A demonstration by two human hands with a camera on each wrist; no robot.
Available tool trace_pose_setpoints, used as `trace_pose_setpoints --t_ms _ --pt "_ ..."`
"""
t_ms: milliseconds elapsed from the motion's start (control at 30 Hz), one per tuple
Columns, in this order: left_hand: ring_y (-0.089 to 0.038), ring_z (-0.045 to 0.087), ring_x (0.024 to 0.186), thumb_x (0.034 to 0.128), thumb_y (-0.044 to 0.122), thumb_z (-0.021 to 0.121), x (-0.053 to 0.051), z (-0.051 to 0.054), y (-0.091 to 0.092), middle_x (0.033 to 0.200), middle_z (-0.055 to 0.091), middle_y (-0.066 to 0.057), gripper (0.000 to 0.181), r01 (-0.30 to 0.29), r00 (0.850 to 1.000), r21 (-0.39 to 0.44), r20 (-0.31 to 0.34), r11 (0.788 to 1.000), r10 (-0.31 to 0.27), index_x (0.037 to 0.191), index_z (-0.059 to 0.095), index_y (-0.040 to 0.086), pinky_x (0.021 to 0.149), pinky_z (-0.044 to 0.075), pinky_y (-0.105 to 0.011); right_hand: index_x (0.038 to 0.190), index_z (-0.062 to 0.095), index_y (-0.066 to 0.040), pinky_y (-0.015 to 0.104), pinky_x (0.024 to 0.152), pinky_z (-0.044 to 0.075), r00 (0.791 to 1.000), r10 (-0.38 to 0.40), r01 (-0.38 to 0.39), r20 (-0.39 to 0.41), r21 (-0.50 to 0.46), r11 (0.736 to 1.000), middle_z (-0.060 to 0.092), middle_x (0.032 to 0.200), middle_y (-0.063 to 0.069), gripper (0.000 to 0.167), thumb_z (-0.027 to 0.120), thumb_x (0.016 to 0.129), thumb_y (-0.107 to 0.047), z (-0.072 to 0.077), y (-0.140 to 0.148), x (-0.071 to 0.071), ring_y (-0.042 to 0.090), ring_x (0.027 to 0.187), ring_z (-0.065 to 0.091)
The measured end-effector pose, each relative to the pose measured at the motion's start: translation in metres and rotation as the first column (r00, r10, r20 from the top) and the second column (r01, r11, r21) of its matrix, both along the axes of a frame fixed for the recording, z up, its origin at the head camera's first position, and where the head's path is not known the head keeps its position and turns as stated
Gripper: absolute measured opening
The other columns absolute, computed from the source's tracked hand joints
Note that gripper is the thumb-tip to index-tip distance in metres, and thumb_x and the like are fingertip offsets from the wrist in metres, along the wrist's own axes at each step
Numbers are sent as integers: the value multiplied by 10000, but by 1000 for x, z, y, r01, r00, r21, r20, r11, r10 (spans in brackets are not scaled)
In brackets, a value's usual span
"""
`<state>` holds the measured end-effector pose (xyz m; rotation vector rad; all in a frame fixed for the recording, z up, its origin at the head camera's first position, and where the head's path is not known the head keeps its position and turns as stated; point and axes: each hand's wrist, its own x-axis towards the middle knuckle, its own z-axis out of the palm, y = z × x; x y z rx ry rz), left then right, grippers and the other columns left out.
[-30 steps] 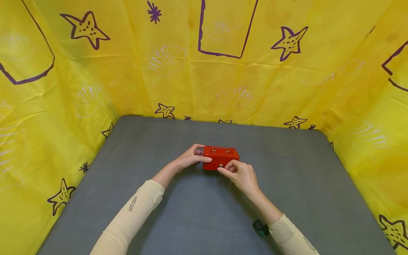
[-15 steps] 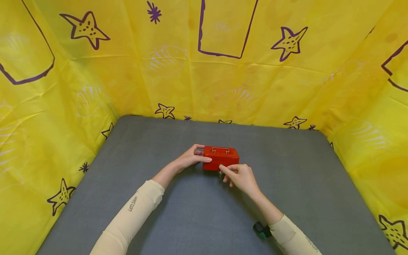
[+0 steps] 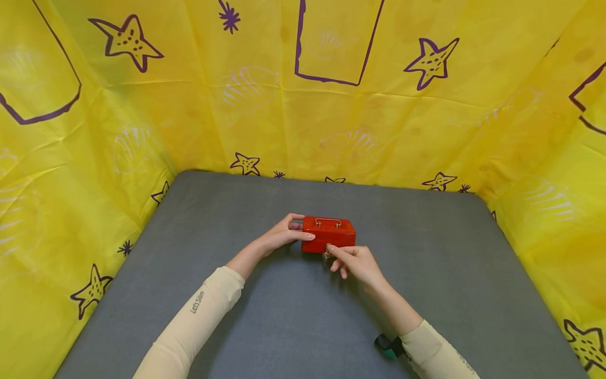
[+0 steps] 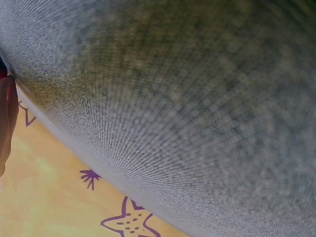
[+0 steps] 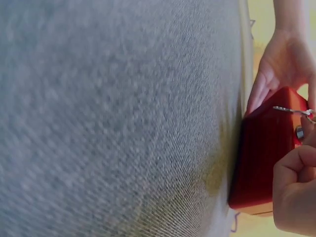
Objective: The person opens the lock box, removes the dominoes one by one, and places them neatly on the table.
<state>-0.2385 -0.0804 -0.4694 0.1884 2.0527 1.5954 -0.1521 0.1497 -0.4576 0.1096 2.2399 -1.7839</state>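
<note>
Since a second ago the right hand has rolled a little lower at the box front, and the keys now show clearly beneath its fingertips; the left hand and the box look unmoved. Box sits upright on the bench, near the middle of the head view, lock side toward the person. Left hand grips its left end, thumb on the front face, fingers round behind. Right hand pinches at the lock, thumb and forefinger together, with one key of the set hanging loose; whether a blade is inside the keyway cannot be told, the fingers cover it. Step in hand, by my reading: working a key in the lock. To do it well: hold the key square to the front face, seat it fully before twisting, turn from the fingertips, and let the loose key dangle free of the grip. The left hand's brace should matter, as a box this small would probably slide or swivel under the twist. On containers: the box is the only one noted; lid down, handle on top, contents hidden, so whether it holds anything is unknown.
</note>
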Motion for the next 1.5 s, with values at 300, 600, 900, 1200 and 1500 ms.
trace_pose_setpoints --t_ms 300,600,900,1200,1500 --pt "-298 472 1255 797 381 767 -1 0 0 1383 490 -146 773 -4 1000 13 0 1000 4 1400 360 122 1067 368 -488 902 739 -53 191 493 348 987 29 22 158 -312 950 598 602 -27 196 673 930 -235 -5 3 0 74 450 424" --pt "-297 468 1254 794 381 772 -1 1 0 1391 482 -142 786 -2 1000 16 1 1000 2 1409 352 130 1066 368 -483 890 754 -120 158 443 318 958 111 34 264 -491 870 577 604 -49 194 597 979 -192 -4 6 0 50 429 391" --pt "-293 477 1246 797 372 772 -1 1 1 1384 488 -142 781 -3 1000 17 0 1000 3 1409 353 130 1068 370 -477 1042 692 -43 170 470 325 960 138 -33 243 -391 920 604 636 -47 286 596 979 -305 -6 10 1 59 452 412" --pt "-294 465 1255 787 388 776 0 1 1 1387 484 -134 791 -14 1000 -4 14 1000 14 1410 357 140 1067 366 -490 1200 619 79 208 536 379 975 189 -174 113 -129 976 660 787 94 538 590 967 -405 -4 34 1 95 525 439" --pt "-292 459 1264 797 370 771 2 2 0 1392 472 -136 779 -9 1000 10 18 1000 9 1413 353 140 1070 368 -478 1057 677 -65 341 709 496 985 -5 30 -174 143 989 671 984 173 340 689 910 -373 13 52 -12 260 798 572"
